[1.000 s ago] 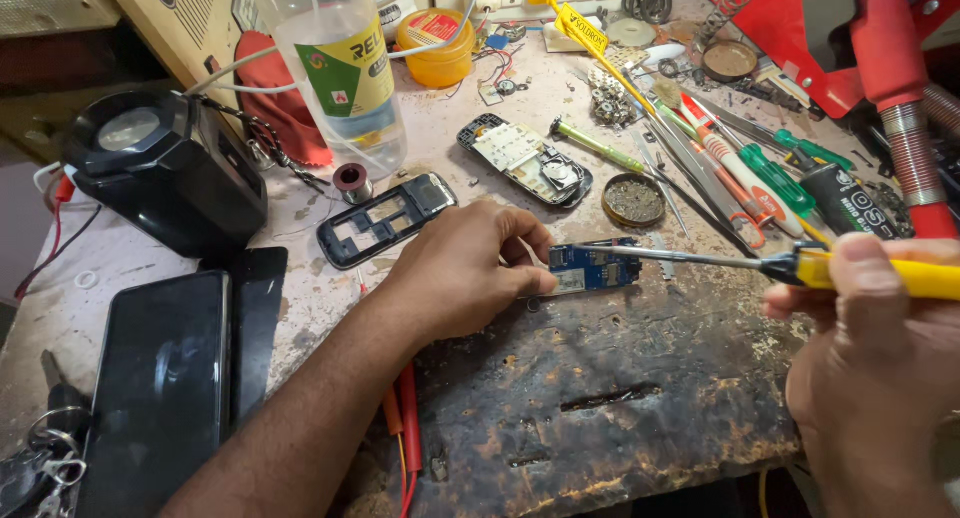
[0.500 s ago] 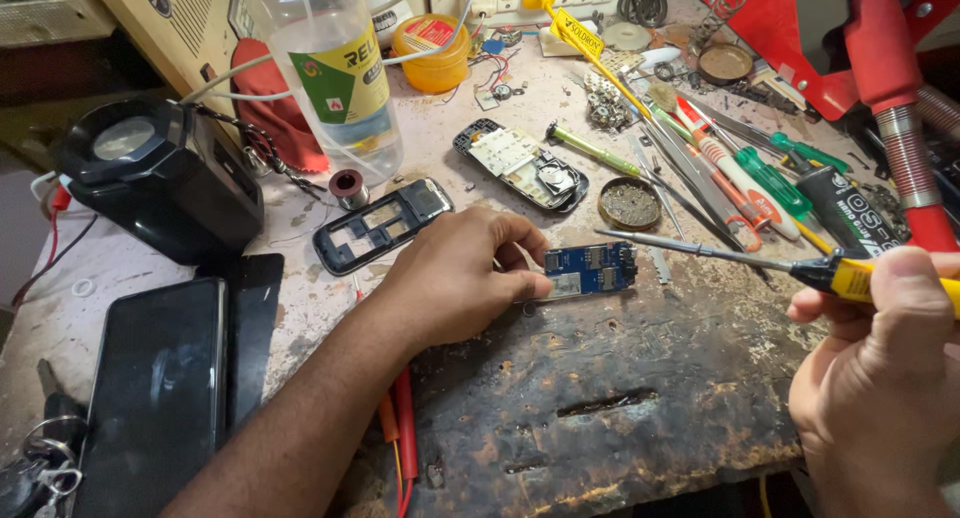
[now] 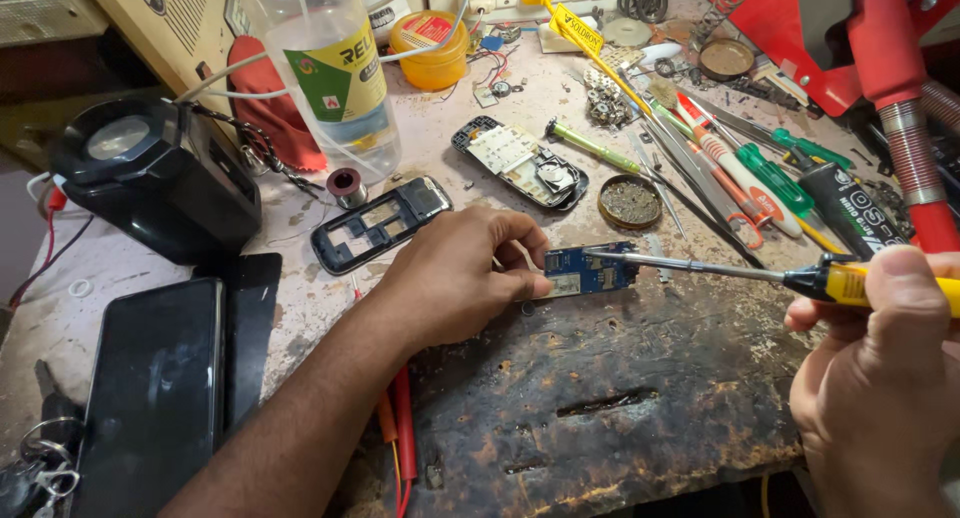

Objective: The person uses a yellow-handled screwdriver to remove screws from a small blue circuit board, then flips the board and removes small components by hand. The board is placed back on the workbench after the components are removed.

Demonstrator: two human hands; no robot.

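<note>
- A small blue circuit board (image 3: 590, 271) is seen lying flat on the worn, dark-stained surface (image 3: 600, 408), near the middle of the view.
- The board is oblong, with pale metal patches and small silvery parts on its upper face; finer detail cannot be made out.
- The left end of the board is pinched by the fingertips of the left hand (image 3: 455, 278), which is closed on it and rests on the surface.
- A yellow-handled soldering iron (image 3: 760, 274) is gripped in the right hand (image 3: 880, 378), whose fingers are wrapped tightly around the handle.
- The iron's long metal tip is laid across the top edge of the board, and appears to touch it.
- Just behind the left hand, an empty black phone frame (image 3: 378, 223) is seen lying on the surface.
- An opened phone body (image 3: 520, 163) with a white keypad sheet is placed behind the board, beside a round tin (image 3: 630, 201) of dark paste.
- A clear plastic bottle (image 3: 335, 73) stands upright further back.
- A dark phone (image 3: 155, 398) lies face up at the left edge.
</note>
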